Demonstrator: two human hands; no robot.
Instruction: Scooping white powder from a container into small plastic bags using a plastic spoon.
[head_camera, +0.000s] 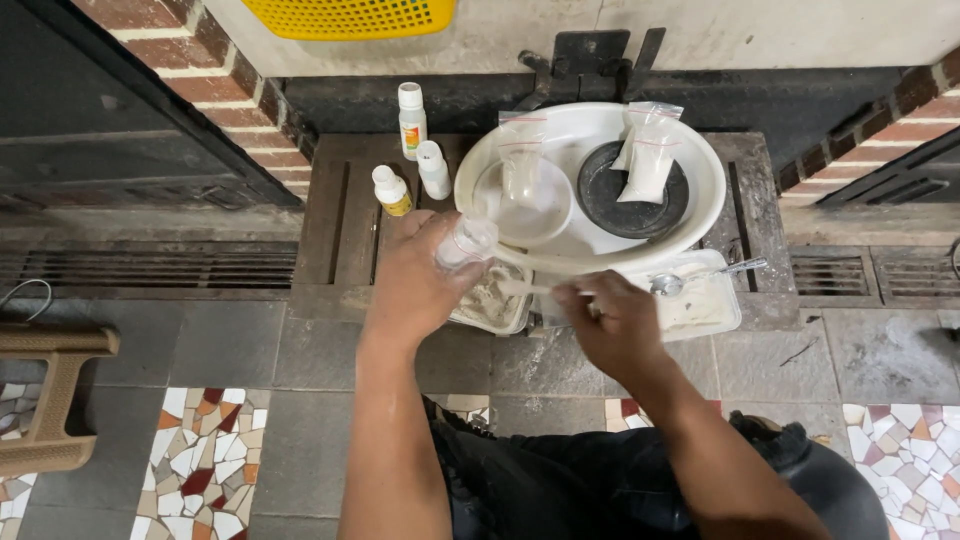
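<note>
Left hand (415, 285) is gripping a small clear plastic cup (466, 243), tilted, over a rectangular tray (490, 300) of whitish paste. Right hand (612, 325) is pinching a thin white stick (525, 288) reaching into that tray. Beyond: white basin (590, 185) holding powder bags (648, 165); three white bottles (412, 150) standing left.

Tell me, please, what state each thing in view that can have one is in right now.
left hand: closed around a small clear jar, tilted.
right hand: pinching a thin white stick.
three small white bottles: upright, capped.
clear bags: sealed, holding white powder, lying in the white basin.
spoon: lying on the right tray.
left tray: holds a pale mixture.
</note>
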